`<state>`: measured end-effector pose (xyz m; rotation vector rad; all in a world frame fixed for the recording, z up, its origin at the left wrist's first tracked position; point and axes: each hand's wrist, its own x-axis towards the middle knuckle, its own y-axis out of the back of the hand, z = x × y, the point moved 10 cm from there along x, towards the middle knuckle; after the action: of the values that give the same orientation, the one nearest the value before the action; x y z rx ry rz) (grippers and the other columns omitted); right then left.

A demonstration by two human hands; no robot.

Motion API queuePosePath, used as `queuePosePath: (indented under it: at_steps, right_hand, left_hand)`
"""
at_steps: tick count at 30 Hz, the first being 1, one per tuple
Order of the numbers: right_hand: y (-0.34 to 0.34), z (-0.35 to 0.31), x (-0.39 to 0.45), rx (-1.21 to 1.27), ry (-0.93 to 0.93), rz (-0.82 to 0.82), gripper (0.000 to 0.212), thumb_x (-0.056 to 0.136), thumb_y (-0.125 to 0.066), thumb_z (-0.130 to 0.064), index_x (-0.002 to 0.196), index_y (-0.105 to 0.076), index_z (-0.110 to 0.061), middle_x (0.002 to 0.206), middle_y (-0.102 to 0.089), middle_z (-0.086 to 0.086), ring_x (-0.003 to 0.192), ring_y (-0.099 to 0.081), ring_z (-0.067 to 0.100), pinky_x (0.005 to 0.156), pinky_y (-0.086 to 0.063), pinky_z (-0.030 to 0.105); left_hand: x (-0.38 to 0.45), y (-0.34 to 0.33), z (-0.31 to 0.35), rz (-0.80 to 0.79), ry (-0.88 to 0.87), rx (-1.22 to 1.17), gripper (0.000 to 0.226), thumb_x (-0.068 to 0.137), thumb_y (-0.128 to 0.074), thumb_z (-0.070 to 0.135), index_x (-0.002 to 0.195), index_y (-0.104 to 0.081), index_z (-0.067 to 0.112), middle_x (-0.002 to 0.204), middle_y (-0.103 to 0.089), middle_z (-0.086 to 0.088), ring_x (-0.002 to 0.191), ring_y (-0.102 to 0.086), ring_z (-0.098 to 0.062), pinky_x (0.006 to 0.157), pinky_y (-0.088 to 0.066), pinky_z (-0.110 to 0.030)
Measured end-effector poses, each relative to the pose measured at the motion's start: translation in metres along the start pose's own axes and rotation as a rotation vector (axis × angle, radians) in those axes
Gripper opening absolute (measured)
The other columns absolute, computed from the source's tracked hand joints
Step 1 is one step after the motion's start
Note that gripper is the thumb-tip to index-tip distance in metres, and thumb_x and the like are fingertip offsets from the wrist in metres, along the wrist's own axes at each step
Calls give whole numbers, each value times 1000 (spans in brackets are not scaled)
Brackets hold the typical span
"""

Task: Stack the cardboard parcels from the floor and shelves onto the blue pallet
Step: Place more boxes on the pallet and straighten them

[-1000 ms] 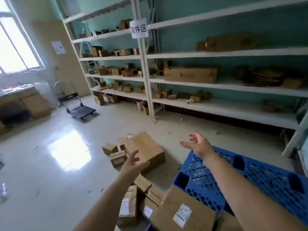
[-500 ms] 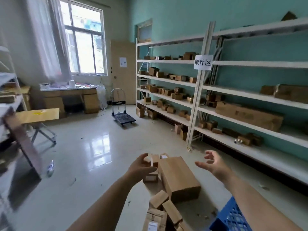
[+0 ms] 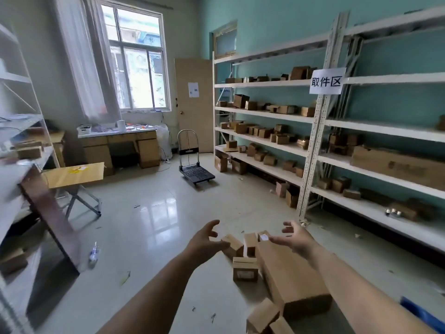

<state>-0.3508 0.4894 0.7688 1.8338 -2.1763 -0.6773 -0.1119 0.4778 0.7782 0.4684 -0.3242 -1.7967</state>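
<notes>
Left hand [image 3: 207,239] is out over the floor, fingers spread and loosely curved, gripping nothing, just left of the long cardboard box [image 3: 289,276]. Small parcels [image 3: 244,270] huddle against that box's left side. Right hand [image 3: 295,238] hovers above its far end, released, empty; a sliver of blue pallet [image 3: 419,309] shows to its right.

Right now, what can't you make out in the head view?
- Blue pallet: only a corner shows, cut off by the right edge; its load is unseen.
- Label on the small parcel: too small to read.
- Left shelving: motion-blurred; contents unclear.
- Parcels at the bottom: cut off by the bottom edge.
- Left hand and right hand: both empty, fingers spread, but which parcel they're reaching for is unclear.
</notes>
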Motion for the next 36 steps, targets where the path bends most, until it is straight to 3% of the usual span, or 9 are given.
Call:
queuePosePath:
  at_steps: [6,11,13,17,23,26,28,32,36]
  right_hand:
    - [-35,-33,106,68,10,16,78,73,-78,-33,136,-37,-17,134,-46,9,115,-48,22,95,-43,36]
    - [-60,-40,177,78,-25,98,76,73,-78,-30,136,-38,-14,134,-47,10,113,-48,23,84,-44,30]
    - [-72,-37,203,76,-52,129,75,74,-77,-28,136,-38,-13,134,-47,11,116,-48,25,87,-45,33]
    - [-100,-34,248,50,-117,171,74,74,-77,-27,136,-39,-12,134,-47,11,108,-46,20,97,-43,39]
    - [-127,-41,306,28,-201,245,79,69,-80,-29,135,-41,-11,134,-49,12,107,-46,20,94,-41,36]
    - [-129,-34,330,22,-252,286,83,65,-82,-28,134,-42,-9,133,-49,14,112,-49,25,95,-41,36]
    - [-125,-26,347,45,-286,320,84,60,-84,-27,132,-44,-8,132,-49,15,111,-48,24,98,-42,38]
    - [-105,-4,388,72,-320,402,69,72,-80,-17,130,-44,-7,118,-47,6,107,-43,18,94,-39,31]
    - [-84,34,434,89,-359,431,68,72,-80,-19,129,-44,-10,124,-48,8,106,-43,16,92,-38,29]
  left_hand:
    - [95,54,3,14,-11,17,68,80,-69,23,140,-36,26,130,-49,-9,113,-54,-26,81,-41,-22]
    - [172,89,-14,-25,-8,-16,68,80,-69,24,140,-36,26,123,-51,-5,113,-55,-23,83,-41,-23]
    - [206,104,-25,-61,-19,-16,69,80,-69,26,140,-36,26,119,-50,-2,113,-55,-23,86,-42,-24]
    - [263,141,-45,-141,-35,-44,66,83,-67,25,140,-34,26,129,-49,-7,107,-51,-18,84,-38,-22]
    - [360,183,-73,-234,-2,-158,64,84,-65,20,140,-35,21,125,-50,-11,105,-51,-20,85,-42,-24]
    - [408,180,-81,-268,12,-174,65,83,-66,19,140,-36,19,125,-51,-13,107,-53,-22,87,-44,-28]
    - [438,169,-83,-318,15,-171,64,84,-66,19,140,-35,20,129,-50,-15,104,-52,-20,78,-45,-21]
    - [503,139,-76,-395,18,-160,65,85,-64,18,142,-33,19,128,-49,-14,97,-52,-18,62,-42,-14]
    - [576,105,-58,-437,5,-143,64,85,-65,16,141,-34,18,132,-48,-17,98,-51,-18,75,-45,-22]
